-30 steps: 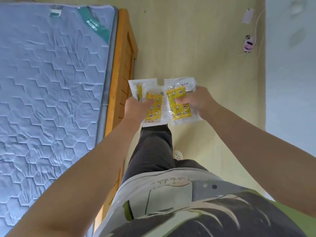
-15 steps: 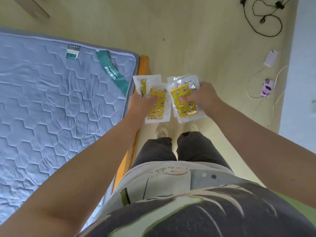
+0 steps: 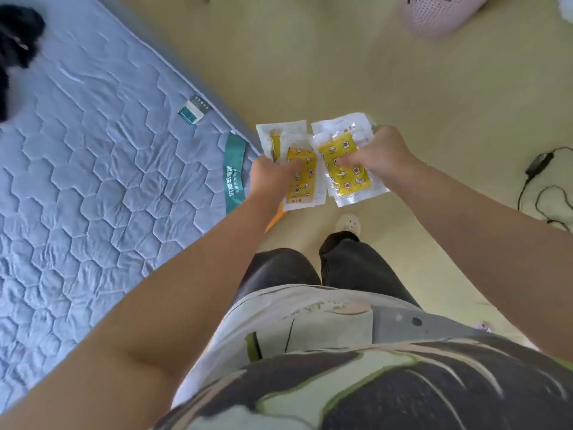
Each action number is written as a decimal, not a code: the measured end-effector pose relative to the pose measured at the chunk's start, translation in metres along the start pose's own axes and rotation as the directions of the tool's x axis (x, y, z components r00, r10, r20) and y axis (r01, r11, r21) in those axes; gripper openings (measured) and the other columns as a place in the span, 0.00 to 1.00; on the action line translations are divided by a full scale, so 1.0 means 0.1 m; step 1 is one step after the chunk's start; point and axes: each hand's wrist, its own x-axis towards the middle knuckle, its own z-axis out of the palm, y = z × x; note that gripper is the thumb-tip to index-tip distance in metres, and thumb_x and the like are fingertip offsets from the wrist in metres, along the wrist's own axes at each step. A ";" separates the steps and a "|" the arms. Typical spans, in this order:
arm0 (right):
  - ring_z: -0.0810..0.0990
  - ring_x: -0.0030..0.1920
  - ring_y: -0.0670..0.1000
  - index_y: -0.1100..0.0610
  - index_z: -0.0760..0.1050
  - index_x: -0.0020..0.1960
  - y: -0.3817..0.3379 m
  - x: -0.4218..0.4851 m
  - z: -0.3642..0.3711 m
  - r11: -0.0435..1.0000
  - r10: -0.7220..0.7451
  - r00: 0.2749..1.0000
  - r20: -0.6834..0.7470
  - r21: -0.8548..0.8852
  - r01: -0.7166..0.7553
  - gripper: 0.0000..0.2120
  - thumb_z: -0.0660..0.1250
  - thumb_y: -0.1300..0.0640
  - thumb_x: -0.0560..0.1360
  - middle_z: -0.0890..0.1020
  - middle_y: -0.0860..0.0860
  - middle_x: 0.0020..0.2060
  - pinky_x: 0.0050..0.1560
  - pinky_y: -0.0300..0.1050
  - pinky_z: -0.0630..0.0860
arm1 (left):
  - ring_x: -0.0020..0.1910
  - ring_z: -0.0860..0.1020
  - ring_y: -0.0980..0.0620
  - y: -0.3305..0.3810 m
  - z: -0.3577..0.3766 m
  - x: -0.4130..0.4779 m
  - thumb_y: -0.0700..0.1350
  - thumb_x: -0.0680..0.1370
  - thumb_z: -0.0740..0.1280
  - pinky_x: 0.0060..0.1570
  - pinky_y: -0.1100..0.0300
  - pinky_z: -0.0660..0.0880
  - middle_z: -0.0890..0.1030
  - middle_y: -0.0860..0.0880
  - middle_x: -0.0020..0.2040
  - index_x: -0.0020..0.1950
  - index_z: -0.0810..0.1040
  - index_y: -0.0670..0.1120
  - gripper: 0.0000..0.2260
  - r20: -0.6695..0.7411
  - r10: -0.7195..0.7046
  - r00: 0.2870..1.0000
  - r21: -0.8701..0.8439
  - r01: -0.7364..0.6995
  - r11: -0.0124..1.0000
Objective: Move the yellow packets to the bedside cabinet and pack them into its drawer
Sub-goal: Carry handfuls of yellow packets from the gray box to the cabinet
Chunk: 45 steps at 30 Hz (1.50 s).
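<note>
Left hand (image 3: 270, 178) fingers clamped on yellow packets (image 3: 300, 172); right hand (image 3: 379, 153) fingers clamped on further packets (image 3: 342, 164). Both held above floor (image 3: 341, 57), beside mattress (image 3: 93, 166).

Soft, even light fills my view; shadows on the floor (image 3: 341, 57) are faint. The wide lens bends the mattress (image 3: 93, 181) edge, and the corners and my shirt (image 3: 372, 383) look blurred.
</note>
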 end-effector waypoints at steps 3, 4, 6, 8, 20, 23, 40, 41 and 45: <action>0.84 0.45 0.53 0.63 0.78 0.56 -0.50 0.46 -0.14 0.981 -0.066 0.993 0.096 -0.176 0.082 0.23 0.79 0.61 0.63 0.84 0.57 0.49 0.44 0.44 0.79 | 0.43 0.80 0.48 0.28 0.12 0.22 0.42 0.74 0.69 0.48 0.51 0.79 0.79 0.50 0.40 0.37 0.72 0.51 0.09 -0.128 -0.068 0.989 -0.134 0.051 0.990; 0.83 0.44 0.53 0.63 0.78 0.56 -0.66 0.59 -0.14 0.969 -0.074 0.989 0.128 -0.225 0.101 0.23 0.79 0.61 0.63 0.84 0.57 0.49 0.40 0.41 0.77 | 0.42 0.79 0.49 0.35 0.12 0.31 0.42 0.74 0.69 0.45 0.53 0.79 0.78 0.50 0.40 0.37 0.72 0.51 0.09 -0.169 -0.095 0.981 -0.184 0.063 0.981; 0.82 0.43 0.52 0.63 0.77 0.56 -0.96 0.88 -0.07 0.945 -0.078 0.977 0.197 -0.299 0.136 0.23 0.79 0.59 0.64 0.83 0.56 0.49 0.35 0.38 0.72 | 0.39 0.77 0.50 0.47 0.07 0.50 0.41 0.74 0.69 0.42 0.57 0.77 0.77 0.50 0.38 0.36 0.71 0.50 0.10 -0.232 -0.145 0.962 -0.278 0.077 0.957; 0.78 0.40 0.49 0.62 0.76 0.54 -1.24 1.17 0.05 0.917 -0.084 0.961 0.262 -0.357 0.178 0.22 0.79 0.59 0.64 0.82 0.53 0.47 0.32 0.37 0.69 | 0.37 0.75 0.51 0.59 -0.02 0.70 0.40 0.73 0.69 0.40 0.57 0.76 0.76 0.50 0.36 0.35 0.71 0.49 0.10 -0.283 -0.185 0.941 -0.353 0.077 0.932; 0.84 0.48 0.55 0.67 0.76 0.57 -3.29 2.70 1.00 0.814 -0.117 0.868 0.482 -0.454 0.362 0.26 0.79 0.63 0.62 0.83 0.59 0.50 0.52 0.53 0.80 | 0.36 0.82 0.56 1.79 -0.83 2.18 0.39 0.73 0.70 0.36 0.62 0.80 0.82 0.52 0.37 0.41 0.78 0.49 0.05 -0.424 -0.300 0.855 -0.596 -0.014 0.803; 0.84 0.46 0.56 0.64 0.77 0.55 -3.80 3.06 1.19 0.825 -0.091 0.859 0.504 -0.445 0.348 0.26 0.80 0.61 0.59 0.84 0.58 0.47 0.52 0.55 0.80 | 0.39 0.83 0.53 2.19 -1.12 2.58 0.40 0.73 0.69 0.39 0.58 0.81 0.83 0.50 0.40 0.45 0.80 0.47 0.04 -0.438 -0.312 0.843 -0.598 -0.015 0.801; 0.83 0.42 0.53 0.61 0.76 0.53 -7.56 5.32 2.83 0.798 -0.121 0.768 0.628 -0.399 0.452 0.21 0.79 0.63 0.63 0.83 0.55 0.45 0.47 0.49 0.81 | 0.38 0.82 0.55 4.86 -3.46 5.48 0.39 0.73 0.69 0.39 0.60 0.80 0.82 0.54 0.38 0.39 0.77 0.53 0.08 -0.594 -0.305 0.744 -0.573 -0.125 0.810; 0.83 0.41 0.53 0.60 0.76 0.52 -7.78 5.42 2.94 0.797 -0.118 0.769 0.629 -0.401 0.451 0.20 0.79 0.63 0.63 0.83 0.54 0.44 0.47 0.49 0.81 | 0.38 0.82 0.57 4.99 -3.61 5.63 0.39 0.74 0.69 0.38 0.61 0.80 0.82 0.54 0.38 0.39 0.77 0.53 0.09 -0.605 -0.307 0.734 -0.574 -0.134 0.808; 0.83 0.44 0.55 0.61 0.76 0.55 -8.49 5.86 3.47 0.807 -0.101 0.774 0.625 -0.404 0.432 0.26 0.81 0.62 0.60 0.83 0.55 0.45 0.50 0.53 0.81 | 0.38 0.81 0.59 5.38 -4.27 6.20 0.40 0.75 0.70 0.36 0.63 0.79 0.81 0.56 0.39 0.41 0.76 0.54 0.09 -0.626 -0.301 0.719 -0.576 -0.167 0.800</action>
